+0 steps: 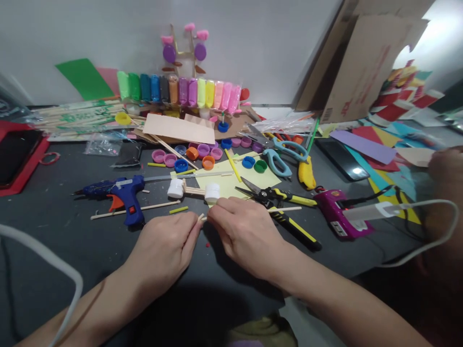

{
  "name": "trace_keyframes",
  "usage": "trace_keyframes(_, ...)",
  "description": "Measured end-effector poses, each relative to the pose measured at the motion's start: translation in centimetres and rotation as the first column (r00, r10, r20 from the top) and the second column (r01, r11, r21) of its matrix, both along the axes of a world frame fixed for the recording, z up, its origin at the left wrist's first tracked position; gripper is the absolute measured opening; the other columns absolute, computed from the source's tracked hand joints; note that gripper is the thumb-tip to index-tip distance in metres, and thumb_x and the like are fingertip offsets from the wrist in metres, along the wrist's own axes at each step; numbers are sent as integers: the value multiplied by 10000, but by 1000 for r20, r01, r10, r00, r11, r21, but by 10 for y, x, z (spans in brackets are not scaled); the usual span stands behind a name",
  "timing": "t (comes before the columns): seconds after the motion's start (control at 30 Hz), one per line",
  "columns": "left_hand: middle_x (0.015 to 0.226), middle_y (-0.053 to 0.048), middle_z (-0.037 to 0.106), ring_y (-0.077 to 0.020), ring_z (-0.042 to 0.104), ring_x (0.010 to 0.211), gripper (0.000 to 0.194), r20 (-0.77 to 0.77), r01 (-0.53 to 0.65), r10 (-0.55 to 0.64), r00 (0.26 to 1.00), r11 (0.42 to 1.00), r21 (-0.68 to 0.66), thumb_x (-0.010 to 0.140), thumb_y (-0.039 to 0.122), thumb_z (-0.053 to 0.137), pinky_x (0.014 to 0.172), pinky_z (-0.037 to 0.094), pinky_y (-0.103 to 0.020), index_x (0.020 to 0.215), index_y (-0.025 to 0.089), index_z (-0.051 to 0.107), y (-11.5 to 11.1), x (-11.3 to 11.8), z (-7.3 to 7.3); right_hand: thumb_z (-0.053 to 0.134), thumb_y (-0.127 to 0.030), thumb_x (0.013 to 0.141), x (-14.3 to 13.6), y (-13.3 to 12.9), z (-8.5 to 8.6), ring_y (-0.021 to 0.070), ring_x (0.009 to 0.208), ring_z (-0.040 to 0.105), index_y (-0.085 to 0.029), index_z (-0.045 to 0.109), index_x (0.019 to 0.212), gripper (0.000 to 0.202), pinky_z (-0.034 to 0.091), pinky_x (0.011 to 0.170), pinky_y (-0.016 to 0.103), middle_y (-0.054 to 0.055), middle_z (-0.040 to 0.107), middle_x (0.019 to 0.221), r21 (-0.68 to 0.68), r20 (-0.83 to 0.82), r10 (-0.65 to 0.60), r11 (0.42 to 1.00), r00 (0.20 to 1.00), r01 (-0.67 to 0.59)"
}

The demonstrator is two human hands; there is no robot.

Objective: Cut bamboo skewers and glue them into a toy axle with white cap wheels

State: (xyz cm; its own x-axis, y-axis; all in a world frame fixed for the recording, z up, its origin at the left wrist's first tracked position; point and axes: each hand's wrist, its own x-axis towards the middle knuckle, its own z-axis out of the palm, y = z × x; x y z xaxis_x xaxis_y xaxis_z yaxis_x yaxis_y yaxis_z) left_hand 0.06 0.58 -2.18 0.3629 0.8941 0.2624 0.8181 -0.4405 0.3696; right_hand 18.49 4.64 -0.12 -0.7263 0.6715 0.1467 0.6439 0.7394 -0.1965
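Note:
My left hand [164, 241] is closed in a pinch on the tip of a pale wooden stick [201, 218], low over the dark table. My right hand [249, 233] is closed too, its fingers gripping a thin wooden stick [289, 209] whose long end sticks out to the right. The two hands nearly meet; whether they grip one stick or two I cannot tell. Just beyond them sits a small piece of white caps joined by wooden sticks [194, 191]. Yellow-and-black cutting pliers [269, 193] lie open by the right hand's knuckles.
A blue glue gun [132, 195] lies left of the hands. Coloured bottle caps [208, 163], blue-handled scissors [278, 161] and clay packs [181, 91] are farther back. To the right are a purple power adapter [338, 217] with cables, a phone [342, 158] and another person's arm [446, 193].

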Motion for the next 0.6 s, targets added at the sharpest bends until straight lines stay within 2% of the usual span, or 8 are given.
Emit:
trace_keyframes(0.17, 564, 8, 589, -147, 565, 487, 325, 14, -5, 5, 1000, 1000, 21, 968, 191, 420, 517, 369, -277, 662, 204, 529, -2, 9, -2, 496, -129, 916, 0, 3, -2, 180, 658, 533, -188, 616, 791, 182, 291, 589, 317, 27, 630, 739, 18, 19, -20, 1000, 1000, 20)
trace_keyframes(0.3, 515, 16, 556, -144, 536, 460, 374, 96, 95, -96, 991, 995, 17, 968, 188, 403, 498, 340, -290, 615, 205, 525, -7, 19, 3, 470, -115, 935, 1, 10, 1, 185, 647, 521, -171, 634, 810, 214, 279, 582, 321, 47, 638, 741, 64, 20, -111, 992, 994, 109)
trace_keyframes(0.33, 528, 17, 560, -137, 536, 468, 372, 113, 75, -75, 991, 997, 3, 973, 191, 405, 503, 347, -281, 623, 200, 531, -7, 19, 5, 460, -129, 951, 2, 13, 2, 185, 660, 527, -167, 640, 825, 222, 293, 592, 316, 49, 640, 750, 67, 0, -111, 992, 994, 111)
trace_keyframes(0.37, 544, 22, 562, -127, 535, 481, 358, 182, -1, 14, 983, 997, -71, 980, 210, 420, 512, 358, -267, 645, 194, 546, -7, 18, 8, 454, -149, 966, 4, 15, 2, 186, 682, 537, -164, 646, 845, 228, 316, 609, 309, 51, 643, 765, 68, -29, -101, 992, 994, 103)
trace_keyframes(0.4, 538, 35, 545, -117, 527, 484, 345, 262, -71, 111, 959, 985, -157, 988, 232, 430, 510, 361, -252, 670, 192, 557, -7, 15, 10, 449, -166, 978, 6, 17, 2, 188, 711, 548, -158, 653, 871, 231, 340, 632, 301, 56, 648, 785, 69, -64, -89, 993, 994, 93)
trace_keyframes(0.5, 560, 54, 557, -97, 529, 491, 282, 521, 2, 215, 826, 924, -384, 1010, 298, 435, 491, 379, -218, 838, 190, 631, -7, 7, 16, 430, -161, 989, 12, 26, 0, 202, 784, 558, -133, 660, 936, 238, 388, 701, 298, 85, 654, 834, 99, -159, -53, 993, 986, 69)
trace_keyframes(0.6, 607, 52, 598, -87, 536, 500, 235, 658, 99, 247, 711, 892, -441, 1010, 325, 455, 456, 369, -205, 1019, 199, 653, -10, 2, 17, 436, -108, 965, 17, 32, -2, 213, 773, 520, -119, 648, 1002, 215, 389, 712, 317, 90, 647, 829, 139, -162, 42, 990, 986, -19)
